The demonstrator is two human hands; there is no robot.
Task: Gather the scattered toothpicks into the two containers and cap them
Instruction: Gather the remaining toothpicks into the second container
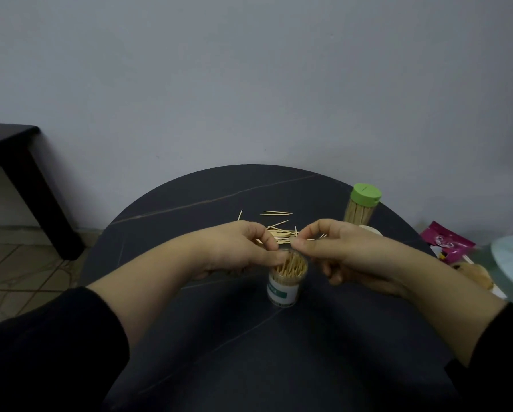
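Pinching together over the open container (285, 278): left hand (243, 248) and right hand (332, 248), contents of either grip indiscernible; loose toothpicks (282, 231) just beyond, capped container (362, 208) farther right on surface (190, 209).

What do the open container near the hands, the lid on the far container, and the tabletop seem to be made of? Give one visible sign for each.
Open container: likely clear plastic, since the toothpicks show through its wall; glass is possible.
Green lid: apparently matte moulded plastic, with even colour and a slot.
Tabletop: dark, smooth, with thin pale veins, suggesting stone or a stone-look surface.
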